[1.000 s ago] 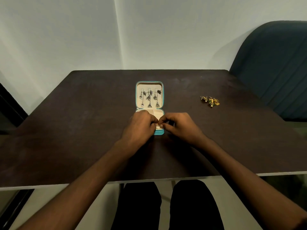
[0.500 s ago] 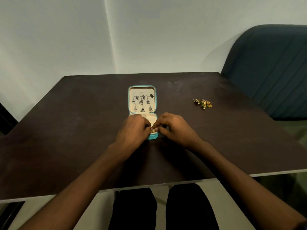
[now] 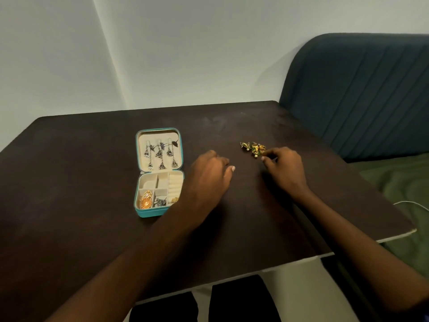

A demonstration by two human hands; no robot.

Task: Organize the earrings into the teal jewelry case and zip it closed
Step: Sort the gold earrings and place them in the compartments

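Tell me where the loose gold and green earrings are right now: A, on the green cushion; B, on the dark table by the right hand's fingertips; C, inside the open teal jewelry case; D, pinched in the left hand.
B: the gold and green earrings lie on the dark table at the tips of the right hand, well apart from the open teal zip case.

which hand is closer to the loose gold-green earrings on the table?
Right. The right hand has its fingertips at the near edge of the earrings; the left hand sits off to their left, beside the case.
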